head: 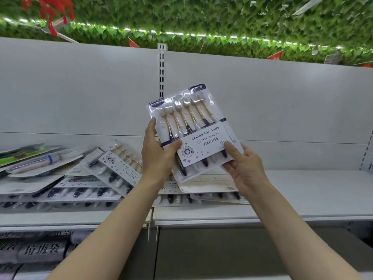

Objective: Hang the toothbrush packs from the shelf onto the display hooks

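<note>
Store aisle, white back panel (80, 87) with a slotted upright (161, 77) running down its middle, fake green ivy (201, 19) and a light strip overhead, red decoration (48, 9) top left. White shelf (282, 190) ran across the frame below the panel. On it sat a loose pile of toothbrush packs (84, 184), stacked flat and overlapping at mixed angles, mostly on the left and centre of the shelf; one pack on top (119, 168) lay tilted with the "CARING FOR GUMS / YIKOJIFE" card readable. A few different packs with green and blue items (30, 158) lay at far left. Below the shelf, dark packages with Chinese print (40, 249) showed at lower left. Both hands were up in front of the back panel, above the pile, holding one toothbrush pack (193, 130) between them. Pack was face toward the camera, tilted, brush heads up, dark handles down, clear of the shelf and of the pile. Left hand (159, 156) gripped the pack's left edge: thumb on the front by the label, fingers going behind. Right hand (244, 166) gripped the lower right corner, thumb on the front, fingers curled behind it. No hook visible on the panel near the pack; the slotted upright passed behind the pack's top edge.
</note>
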